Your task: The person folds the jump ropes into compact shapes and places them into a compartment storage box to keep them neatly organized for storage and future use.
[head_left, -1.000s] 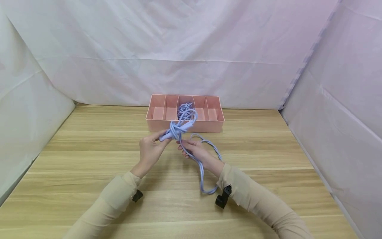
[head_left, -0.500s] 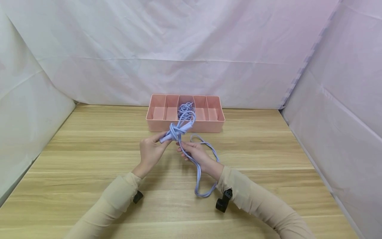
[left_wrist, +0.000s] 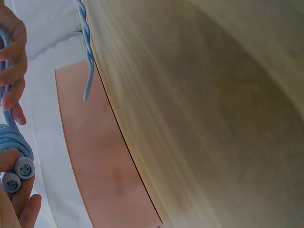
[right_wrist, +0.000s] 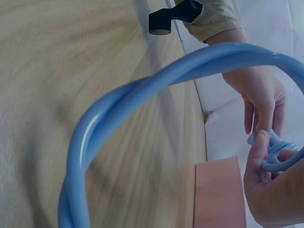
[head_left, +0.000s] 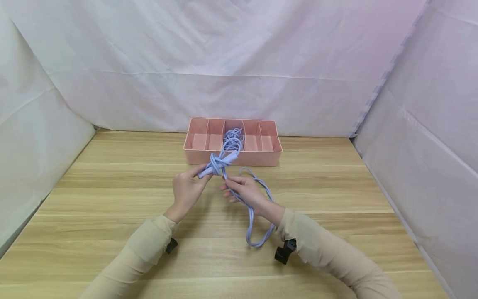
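Observation:
A light blue jump rope (head_left: 218,165) has its cord wound round its two handles. My left hand (head_left: 185,187) pinches the near ends of the handles; in the left wrist view the round handle ends (left_wrist: 23,168) show side by side between thumb and fingers. Just right of the winding, my right hand (head_left: 249,194) grips the doubled cord between thumb and fingers. From there a twisted loop of cord (right_wrist: 156,83) hangs over and below the right wrist, large in the right wrist view. A small loop sticks out beyond the handles, in front of the pink box.
Behind the hands stands a pink box (head_left: 257,158) with several compartments. A tangle of blue cord (head_left: 233,135) lies in its middle compartment. Wood-grain table (head_left: 123,182) lies under everything, with white cloth walls (head_left: 224,95) at the back and sides.
The wound handles have shifted slightly left. My right hand has moved its hold a little along the cord, and its forearm sits farther right. The hanging loop has swung slightly.

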Available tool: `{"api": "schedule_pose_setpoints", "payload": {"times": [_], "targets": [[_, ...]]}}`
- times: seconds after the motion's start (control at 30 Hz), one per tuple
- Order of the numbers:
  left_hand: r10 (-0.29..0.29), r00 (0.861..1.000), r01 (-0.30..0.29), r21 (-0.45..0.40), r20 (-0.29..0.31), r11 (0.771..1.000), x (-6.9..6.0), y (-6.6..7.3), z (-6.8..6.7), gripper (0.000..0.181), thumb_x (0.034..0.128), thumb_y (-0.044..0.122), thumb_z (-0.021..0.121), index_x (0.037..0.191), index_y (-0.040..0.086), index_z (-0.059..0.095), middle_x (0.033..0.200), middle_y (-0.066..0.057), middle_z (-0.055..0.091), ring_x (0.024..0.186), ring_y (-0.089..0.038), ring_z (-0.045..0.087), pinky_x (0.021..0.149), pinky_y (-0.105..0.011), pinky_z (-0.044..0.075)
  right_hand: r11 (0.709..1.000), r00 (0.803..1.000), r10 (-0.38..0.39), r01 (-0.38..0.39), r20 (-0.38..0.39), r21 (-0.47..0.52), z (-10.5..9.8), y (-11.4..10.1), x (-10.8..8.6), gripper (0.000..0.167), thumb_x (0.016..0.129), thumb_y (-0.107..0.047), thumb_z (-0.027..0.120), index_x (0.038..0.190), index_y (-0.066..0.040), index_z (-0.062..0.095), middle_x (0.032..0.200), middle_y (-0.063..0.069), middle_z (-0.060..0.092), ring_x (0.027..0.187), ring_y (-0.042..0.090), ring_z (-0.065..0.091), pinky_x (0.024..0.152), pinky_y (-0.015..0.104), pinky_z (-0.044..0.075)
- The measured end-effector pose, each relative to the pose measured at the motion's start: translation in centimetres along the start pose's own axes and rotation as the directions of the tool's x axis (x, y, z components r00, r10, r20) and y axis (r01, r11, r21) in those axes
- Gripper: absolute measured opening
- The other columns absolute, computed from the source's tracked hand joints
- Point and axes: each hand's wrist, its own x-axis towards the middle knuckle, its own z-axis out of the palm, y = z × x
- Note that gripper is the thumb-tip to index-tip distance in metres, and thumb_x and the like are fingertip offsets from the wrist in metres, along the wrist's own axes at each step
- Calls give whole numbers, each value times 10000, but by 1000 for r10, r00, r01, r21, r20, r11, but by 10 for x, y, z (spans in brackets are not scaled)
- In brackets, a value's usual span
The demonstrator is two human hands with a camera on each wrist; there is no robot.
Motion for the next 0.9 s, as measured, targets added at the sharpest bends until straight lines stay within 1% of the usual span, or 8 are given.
{"api": "schedule_pose_setpoints", "payload": {"times": [0.1, 0.23, 0.47, 0.6, 0.67, 0.7, 0.8, 0.9], "targets": [[8, 1000, -8, 17, -9, 1000, 1, -2, -1, 224, 675, 146, 786, 865, 44, 725, 697, -96, 687, 380, 22, 305, 336, -187, 249, 997, 999, -20, 23, 49, -72, -2, -3, -6, 379, 930, -140, 498, 1257, 52, 481, 1031, 149, 643, 757, 99, 641, 718, 344, 553], [11, 1000, -10, 42, -24, 999, 4, -4, -4, 195, 683, 132, 778, 855, 54, 728, 646, -72, 672, 407, -25, 365, 352, -196, 260, 989, 994, -21, 37, 108, -144, -7, -8, -13, 373, 921, -116, 514, 1249, 59, 485, 1103, 185, 617, 824, 137, 649, 773, 408, 532], [30, 999, -27, 74, -33, 997, 5, -10, -7, 179, 685, 156, 778, 836, 72, 732, 622, -59, 665, 388, -56, 367, 376, -169, 231, 977, 991, -17, 44, 134, -207, -19, -19, -23, 392, 866, -46, 578, 1235, 62, 499, 1109, 240, 596, 828, 190, 657, 770, 426, 526], [9, 1000, -9, 52, -12, 999, 6, -11, -8, 179, 685, 155, 781, 835, 69, 732, 640, -73, 674, 402, -73, 447, 390, -160, 267, 945, 988, -35, 82, 150, -316, -27, -24, -30, 381, 849, -41, 597, 1215, 45, 532, 1022, 208, 640, 768, 182, 659, 715, 431, 543], [-28, 1000, 28, 25, 9, 999, 6, -12, -8, 193, 688, 151, 781, 846, 53, 730, 657, -89, 679, 426, -90, 495, 396, -148, 307, 904, 984, -77, 136, 160, -404, -32, -25, -34, 360, 838, -24, 603, 1185, 57, 554, 986, 208, 649, 713, 183, 656, 655, 401, 559], [-50, 999, 50, 10, 18, 999, 6, -12, -8, 201, 687, 149, 782, 849, 44, 728, 666, -95, 681, 439, -97, 514, 402, -142, 327, 872, 980, -108, 173, 166, -458, -34, -26, -35, 350, 829, -12, 604, 1169, 65, 564, 963, 209, 654, 682, 182, 653, 616, 370, 564], [-108, 993, 110, -38, 41, 993, 6, -14, -7, 219, 682, 139, 787, 857, 26, 722, 685, -105, 684, 461, -104, 543, 410, -113, 365, 756, 967, -196, 253, 160, -604, -38, -27, -40, 314, 801, 13, 616, 1111, 63, 607, 882, 189, 670, 597, 176, 633, 504, 261, 539], [-134, 989, 138, -71, 63, 988, 5, -13, -7, 228, 680, 140, 788, 860, 20, 718, 701, -109, 686, 468, -116, 557, 411, -95, 376, 652, 952, -266, 294, 152, -699, -39, -29, -45, 285, 787, 8, 634, 1070, 33, 642, 838, 130, 686, 578, 139, 617, 454, 200, 495]]}}
